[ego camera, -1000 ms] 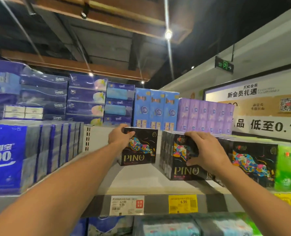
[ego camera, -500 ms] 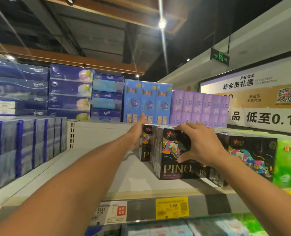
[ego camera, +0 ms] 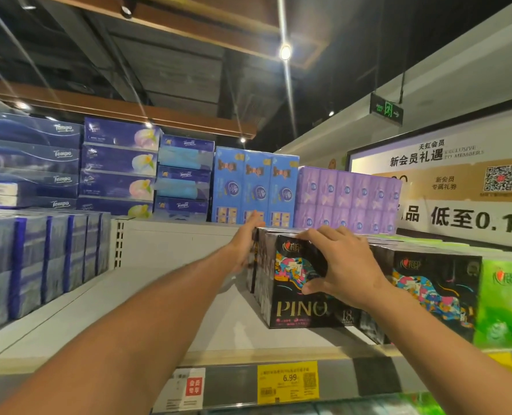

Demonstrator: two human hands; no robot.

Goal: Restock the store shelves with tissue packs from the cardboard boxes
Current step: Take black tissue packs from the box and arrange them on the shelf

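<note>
**Both hands on black PINO tissue packs at mid shelf**

Right hand (ego camera: 346, 266): laid over the front upper corner of the front black PINO pack (ego camera: 301, 295). The fingers (ego camera: 314, 238) are spread moderately wide and curl over the pack's top edge; the thumb presses against the printed front face. The grip is a clasp on the corner, with the pack standing upright on the shelf (ego camera: 147, 310).

Left hand (ego camera: 245, 245): reaches further back, against the left side of the packs behind the front one. Its fingers extend upward along the rear pack's (ego camera: 253, 259) left face, with the tips near the top edge. The hand is motion-blurred, and whether it grips or only presses flat cannot be told.

Task items: the black packs stand in a tight row running from front to back, touching one another. A further black pack (ego camera: 437, 292) of the same design stands just to the right, touching the row, and a green pack (ego camera: 506, 301) stands beside that one.

Shelf condition: bare shelf surface lies to the left of the black row, between it and the blue-striped packs (ego camera: 39, 259) at far left. A yellow price label (ego camera: 287, 381) reading 6.99 sits on the shelf's front edge below the front pack. No cardboard box is in view.
</note>
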